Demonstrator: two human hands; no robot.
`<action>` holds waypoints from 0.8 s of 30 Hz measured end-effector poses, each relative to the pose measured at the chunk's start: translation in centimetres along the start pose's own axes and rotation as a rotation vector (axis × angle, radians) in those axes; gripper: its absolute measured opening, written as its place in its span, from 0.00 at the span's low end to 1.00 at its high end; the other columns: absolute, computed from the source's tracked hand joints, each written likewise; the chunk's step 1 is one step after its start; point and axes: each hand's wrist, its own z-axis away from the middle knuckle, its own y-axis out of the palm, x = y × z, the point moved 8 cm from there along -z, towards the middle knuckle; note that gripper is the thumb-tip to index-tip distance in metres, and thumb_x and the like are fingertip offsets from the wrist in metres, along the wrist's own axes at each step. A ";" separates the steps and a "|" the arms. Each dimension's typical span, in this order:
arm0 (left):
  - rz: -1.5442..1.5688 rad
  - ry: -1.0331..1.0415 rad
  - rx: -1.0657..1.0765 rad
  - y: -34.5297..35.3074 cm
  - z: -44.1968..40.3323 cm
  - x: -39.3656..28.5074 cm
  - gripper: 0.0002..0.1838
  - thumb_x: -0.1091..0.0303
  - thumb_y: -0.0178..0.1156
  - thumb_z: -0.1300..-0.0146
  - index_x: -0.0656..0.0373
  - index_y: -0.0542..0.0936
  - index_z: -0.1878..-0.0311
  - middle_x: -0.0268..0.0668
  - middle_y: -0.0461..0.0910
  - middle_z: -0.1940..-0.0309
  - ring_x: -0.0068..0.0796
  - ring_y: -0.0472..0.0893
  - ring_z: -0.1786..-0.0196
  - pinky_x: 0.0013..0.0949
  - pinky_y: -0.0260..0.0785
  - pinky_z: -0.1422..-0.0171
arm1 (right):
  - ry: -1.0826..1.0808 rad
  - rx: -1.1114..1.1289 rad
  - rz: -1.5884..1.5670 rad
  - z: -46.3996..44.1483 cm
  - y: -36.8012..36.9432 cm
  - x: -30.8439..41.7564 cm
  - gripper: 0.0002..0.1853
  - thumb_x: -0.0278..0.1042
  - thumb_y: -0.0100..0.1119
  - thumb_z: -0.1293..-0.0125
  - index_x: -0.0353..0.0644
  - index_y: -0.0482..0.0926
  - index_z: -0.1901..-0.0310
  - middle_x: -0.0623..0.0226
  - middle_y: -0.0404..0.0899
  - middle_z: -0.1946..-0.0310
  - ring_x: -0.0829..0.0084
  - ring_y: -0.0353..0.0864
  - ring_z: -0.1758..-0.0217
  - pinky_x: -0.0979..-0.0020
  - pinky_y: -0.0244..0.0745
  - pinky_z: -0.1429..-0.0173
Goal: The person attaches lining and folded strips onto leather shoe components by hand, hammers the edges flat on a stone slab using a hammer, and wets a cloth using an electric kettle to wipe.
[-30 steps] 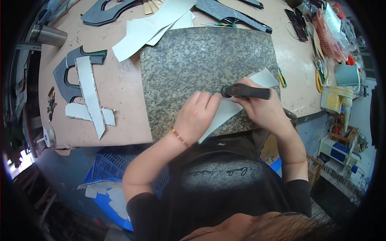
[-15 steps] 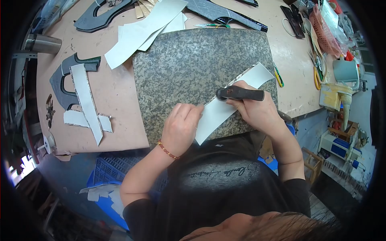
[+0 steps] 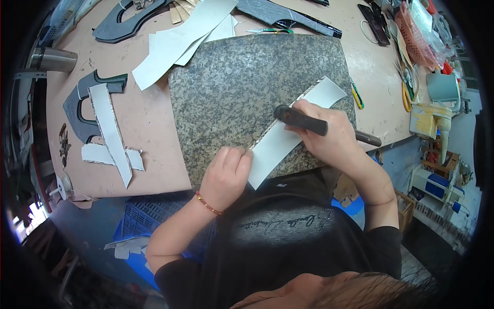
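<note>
A curved white strip (image 3: 278, 150) with a silvery, crinkled edge lies slantwise across the speckled stone slab (image 3: 226, 87). At its lower left end, my left hand (image 3: 226, 174) is closed with the fingertips on the edge. My right hand (image 3: 329, 135) grips a hammer (image 3: 309, 123) whose dark head hangs over the strip's upper edge. The hammer's handle sticks out past the hand on the right. Whether the head touches the strip I cannot tell.
Two edged white strips (image 3: 109, 129) lie crossed at the left, partly over a grey curved part (image 3: 77, 105). Plain white pieces (image 3: 180, 44) overlap the slab's far left corner. Cutters (image 3: 356, 95), scissors (image 3: 406, 98) and a pink basket (image 3: 414, 36) are at the right.
The hammer head has shifted slightly left and away from me, and more of its handle shows. My left hand has slid a little left and toward me; the strip has shifted slightly left.
</note>
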 end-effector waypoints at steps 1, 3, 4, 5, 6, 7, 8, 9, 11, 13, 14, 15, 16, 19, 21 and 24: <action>-0.008 -0.010 0.000 0.0 0.0 -0.1 0.14 0.78 0.61 0.46 0.65 0.80 0.55 0.43 0.78 0.59 0.41 0.79 0.58 0.37 0.75 0.53 | -0.039 -0.019 -0.114 0.1 0.0 1.1 0.08 0.33 0.66 0.37 0.46 0.76 0.60 0.59 0.83 0.72 0.53 0.86 0.69 0.55 0.80 0.67; 0.016 -0.052 -0.010 -0.1 0.3 0.0 0.13 0.79 0.61 0.46 0.65 0.80 0.56 0.43 0.77 0.59 0.41 0.79 0.58 0.37 0.75 0.53 | -0.122 0.038 -0.040 1.0 1.7 3.1 0.10 0.32 0.66 0.37 0.45 0.74 0.59 0.59 0.83 0.72 0.54 0.86 0.69 0.56 0.80 0.67; 0.028 -0.067 -0.013 -0.3 0.4 0.1 0.13 0.79 0.61 0.46 0.65 0.80 0.56 0.43 0.77 0.60 0.41 0.78 0.58 0.37 0.75 0.53 | -0.177 0.131 0.070 1.3 3.6 3.5 0.11 0.33 0.65 0.38 0.45 0.73 0.58 0.58 0.84 0.70 0.52 0.86 0.69 0.55 0.80 0.67; 0.039 -0.072 -0.004 -0.5 0.9 0.2 0.12 0.79 0.61 0.46 0.65 0.80 0.56 0.43 0.77 0.60 0.41 0.78 0.59 0.38 0.75 0.53 | -0.150 0.137 -0.001 1.1 3.6 3.3 0.11 0.34 0.65 0.38 0.45 0.73 0.58 0.58 0.83 0.71 0.53 0.85 0.70 0.55 0.79 0.67; 0.049 -0.081 0.003 -0.8 1.8 0.3 0.12 0.80 0.61 0.46 0.65 0.80 0.57 0.43 0.77 0.60 0.42 0.78 0.59 0.38 0.75 0.53 | -0.127 0.146 -0.073 0.9 3.4 2.9 0.11 0.35 0.64 0.38 0.45 0.73 0.58 0.59 0.83 0.71 0.54 0.85 0.70 0.55 0.79 0.68; 0.059 -0.088 0.012 -1.1 2.3 0.4 0.11 0.80 0.60 0.46 0.65 0.80 0.57 0.43 0.77 0.60 0.42 0.78 0.59 0.38 0.75 0.54 | -0.113 0.166 -0.024 0.5 3.1 2.6 0.11 0.35 0.64 0.37 0.44 0.73 0.58 0.59 0.83 0.72 0.55 0.86 0.70 0.56 0.79 0.68; 0.058 -0.090 0.017 -1.0 2.4 0.4 0.11 0.80 0.60 0.46 0.65 0.80 0.57 0.43 0.77 0.61 0.42 0.78 0.59 0.38 0.75 0.54 | -0.102 0.191 0.027 -0.1 2.5 2.5 0.11 0.35 0.63 0.37 0.44 0.72 0.58 0.60 0.82 0.73 0.56 0.86 0.71 0.57 0.79 0.69; 0.055 -0.095 0.020 -1.0 2.4 0.3 0.11 0.80 0.60 0.46 0.65 0.80 0.57 0.43 0.77 0.61 0.42 0.78 0.59 0.38 0.75 0.54 | -0.128 0.195 0.153 -0.3 2.4 2.6 0.09 0.31 0.62 0.37 0.43 0.72 0.59 0.62 0.81 0.73 0.58 0.86 0.71 0.58 0.79 0.69; 0.050 -0.101 0.003 -1.1 2.3 0.4 0.11 0.81 0.60 0.46 0.66 0.80 0.57 0.43 0.77 0.61 0.42 0.78 0.59 0.38 0.74 0.54 | -0.234 0.160 0.046 0.2 2.6 4.4 0.09 0.29 0.60 0.39 0.43 0.72 0.59 0.62 0.82 0.73 0.58 0.86 0.71 0.58 0.79 0.69; 0.055 -0.113 -0.024 -1.1 2.6 0.3 0.11 0.81 0.60 0.46 0.66 0.80 0.57 0.43 0.77 0.62 0.42 0.78 0.60 0.38 0.74 0.54 | -0.325 0.173 0.041 1.3 4.7 6.1 0.11 0.26 0.60 0.42 0.43 0.71 0.59 0.61 0.82 0.73 0.58 0.86 0.71 0.59 0.79 0.70; 0.057 -0.117 -0.017 -1.2 3.0 0.4 0.11 0.81 0.61 0.46 0.66 0.80 0.57 0.43 0.77 0.62 0.43 0.78 0.60 0.39 0.74 0.54 | -0.297 0.236 0.078 1.6 5.6 5.9 0.12 0.29 0.62 0.41 0.43 0.71 0.58 0.60 0.82 0.72 0.56 0.86 0.70 0.57 0.80 0.69; 0.055 -0.121 -0.016 -1.4 3.5 0.4 0.11 0.80 0.62 0.46 0.66 0.80 0.58 0.43 0.76 0.62 0.43 0.78 0.60 0.39 0.74 0.54 | -0.246 0.263 0.032 1.2 5.5 5.4 0.12 0.29 0.62 0.41 0.44 0.71 0.58 0.60 0.82 0.71 0.55 0.86 0.70 0.57 0.80 0.69; 0.050 -0.124 -0.011 -1.5 3.8 0.5 0.11 0.80 0.63 0.46 0.66 0.79 0.58 0.43 0.76 0.62 0.43 0.77 0.60 0.39 0.74 0.54 | -0.196 0.287 -0.016 0.6 5.3 4.9 0.12 0.30 0.63 0.41 0.44 0.71 0.58 0.60 0.83 0.71 0.54 0.86 0.69 0.56 0.80 0.69; 0.073 -0.136 -0.039 -1.3 4.4 0.5 0.11 0.78 0.67 0.45 0.65 0.79 0.58 0.43 0.76 0.63 0.43 0.77 0.61 0.40 0.73 0.55 | -0.228 0.252 0.035 -0.1 3.2 5.8 0.13 0.31 0.64 0.40 0.44 0.72 0.57 0.60 0.83 0.70 0.55 0.86 0.69 0.57 0.80 0.69; 0.096 -0.137 -0.093 -1.4 4.2 0.5 0.12 0.76 0.69 0.45 0.64 0.78 0.59 0.43 0.76 0.63 0.43 0.77 0.61 0.40 0.72 0.56 | -0.335 0.194 -0.073 0.5 3.0 6.9 0.13 0.30 0.64 0.41 0.43 0.71 0.58 0.61 0.82 0.71 0.57 0.86 0.71 0.59 0.80 0.69; 0.109 -0.151 -0.179 -1.5 4.8 0.9 0.14 0.71 0.73 0.46 0.62 0.77 0.61 0.41 0.75 0.63 0.42 0.76 0.60 0.40 0.73 0.56 | -0.388 0.230 0.051 1.6 6.3 7.9 0.11 0.28 0.62 0.42 0.40 0.69 0.62 0.64 0.79 0.74 0.62 0.85 0.73 0.62 0.78 0.74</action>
